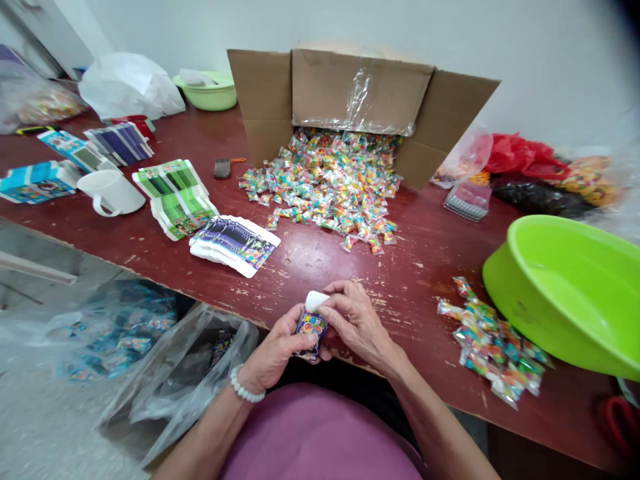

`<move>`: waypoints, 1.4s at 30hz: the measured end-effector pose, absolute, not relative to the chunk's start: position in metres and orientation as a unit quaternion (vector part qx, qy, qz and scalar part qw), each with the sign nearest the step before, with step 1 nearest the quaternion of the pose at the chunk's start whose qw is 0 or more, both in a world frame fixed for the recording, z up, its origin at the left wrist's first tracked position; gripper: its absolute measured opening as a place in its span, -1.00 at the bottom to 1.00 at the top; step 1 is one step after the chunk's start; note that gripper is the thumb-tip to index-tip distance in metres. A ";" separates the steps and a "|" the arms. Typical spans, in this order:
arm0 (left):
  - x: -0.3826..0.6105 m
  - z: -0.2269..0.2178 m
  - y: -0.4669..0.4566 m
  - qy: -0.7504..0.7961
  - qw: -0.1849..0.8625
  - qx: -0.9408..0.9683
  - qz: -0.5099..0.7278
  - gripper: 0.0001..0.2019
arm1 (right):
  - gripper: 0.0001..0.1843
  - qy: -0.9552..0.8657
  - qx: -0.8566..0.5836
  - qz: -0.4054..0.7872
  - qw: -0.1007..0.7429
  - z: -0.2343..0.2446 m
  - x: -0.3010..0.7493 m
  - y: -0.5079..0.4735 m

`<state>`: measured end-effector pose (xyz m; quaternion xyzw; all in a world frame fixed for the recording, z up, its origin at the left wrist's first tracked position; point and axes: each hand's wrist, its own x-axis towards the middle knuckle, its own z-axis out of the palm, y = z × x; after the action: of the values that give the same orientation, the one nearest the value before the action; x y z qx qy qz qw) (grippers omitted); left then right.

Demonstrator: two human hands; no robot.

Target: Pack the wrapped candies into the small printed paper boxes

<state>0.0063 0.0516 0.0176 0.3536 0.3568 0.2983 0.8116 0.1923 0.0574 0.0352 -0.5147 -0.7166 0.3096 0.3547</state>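
Note:
A small purple candy box (311, 328) with colourful round prints is held upright near the table's front edge. My left hand (287, 339) is wrapped round its body, thumb across the front. At the top, the white flap (316, 300) stands up, and my right hand (353, 319) pinches it between thumb and fingers. Whether anything is inside the box is hidden. Just beyond my hands lies a stack of flat purple boxes (235, 243), with flat green boxes (175, 197) behind it. A heap of wrapped candies (330, 180) spills out of a cardboard carton (360, 90).
To the right, a tilted lime-green basin (520, 293) stands by a smaller candy pile (493, 347). A white mug (111, 192) and blue boxes (37, 181) are at left. Below the table edge sits an opened plastic bag (185, 373) with purple boxes inside.

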 end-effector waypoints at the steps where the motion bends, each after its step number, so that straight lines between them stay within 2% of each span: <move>1: 0.007 0.020 0.052 0.363 0.801 0.355 0.317 -0.55 | -0.76 -0.719 -0.496 0.333 0.356 0.034 0.193 0.057; 4: 0.006 0.023 0.054 0.378 0.799 0.322 0.340 -0.58 | -0.74 -0.642 -0.478 0.417 0.430 0.029 0.191 0.055; 6: 0.006 0.023 0.055 0.386 0.815 0.274 0.334 -0.52 | -0.59 -0.532 -0.485 0.496 0.486 0.026 0.188 0.052; 8: 0.007 0.022 0.055 0.396 0.821 0.247 0.330 -0.45 | -0.49 -0.429 -0.451 0.616 0.482 0.024 0.185 0.050; 10: 0.008 0.023 0.054 0.412 0.806 0.274 0.324 -0.46 | -0.51 -0.355 -0.394 0.720 0.448 0.023 0.182 0.049; 12: 0.010 0.025 0.053 0.425 0.781 0.331 0.315 -0.51 | -0.58 -0.322 -0.368 0.759 0.430 0.023 0.179 0.049; 16: 0.011 0.029 0.051 0.427 0.767 0.372 0.300 -0.56 | -0.72 -0.331 -0.384 0.729 0.460 0.020 0.175 0.049; 19: 0.012 0.028 0.051 0.422 0.789 0.315 0.316 -0.52 | -0.80 -0.440 -0.439 0.603 0.500 0.020 0.175 0.050; 22: 0.013 0.028 0.051 0.403 0.827 0.243 0.308 -0.44 | -0.85 -0.615 -0.455 0.441 0.469 0.024 0.181 0.051; 24: 0.013 0.029 0.052 0.386 0.847 0.219 0.291 -0.40 | -0.82 -0.665 -0.449 0.403 0.440 0.028 0.184 0.052; 27: 0.013 0.030 0.053 0.396 0.841 0.229 0.290 -0.45 | -0.79 -0.646 -0.441 0.447 0.435 0.029 0.184 0.052; 31: 0.013 0.029 0.054 0.439 0.778 0.315 0.320 -0.57 | -0.76 -0.507 -0.428 0.611 0.432 0.025 0.175 0.051; 33: 0.013 0.028 0.054 0.458 0.741 0.360 0.334 -0.58 | -0.72 -0.464 -0.439 0.640 0.427 0.024 0.172 0.052; 35: 0.013 0.026 0.054 0.460 0.735 0.376 0.326 -0.54 | -0.73 -0.466 -0.460 0.626 0.423 0.025 0.171 0.053; 39: 0.012 0.023 0.053 0.436 0.772 0.343 0.310 -0.30 | -0.73 -0.449 -0.476 0.634 0.412 0.028 0.172 0.055; 42: 0.011 0.019 0.053 0.440 0.775 0.332 0.310 -0.26 | -0.73 -0.443 -0.465 0.651 0.405 0.029 0.174 0.056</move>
<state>0.0113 0.0527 0.0194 0.3325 0.4395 0.3101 0.7747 0.1737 0.0557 0.0292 -0.4653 -0.4428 0.6506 0.4052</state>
